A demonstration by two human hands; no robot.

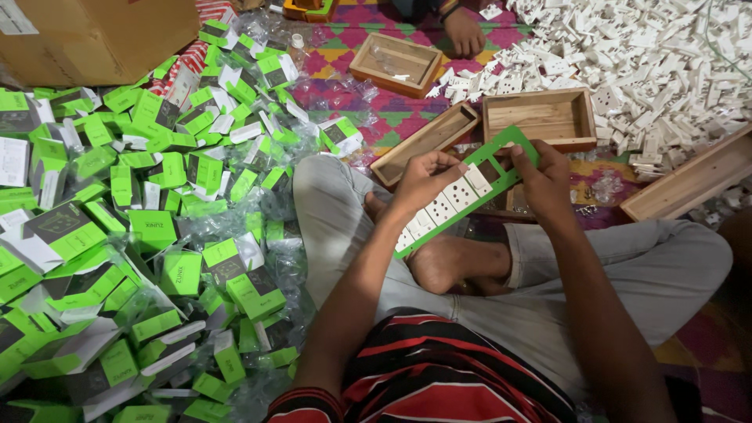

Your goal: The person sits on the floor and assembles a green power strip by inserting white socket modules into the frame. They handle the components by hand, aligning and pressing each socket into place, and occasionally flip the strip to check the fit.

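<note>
1. Green slotted strip (507,142) with white sockets (450,196) sits centre-frame, tilted toward 2 o'clock.
2. Left hand (423,178) pinches its middle.
3. Right hand (544,178) grips its upper end.
4. Green cartons (157,227) heap at 9 o'clock.

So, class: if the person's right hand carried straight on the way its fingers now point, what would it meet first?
The right hand points up-left along the long green plastic frame. Past the frame's end, it would probably meet the narrow wooden tray first, though depth is unclear.
</note>
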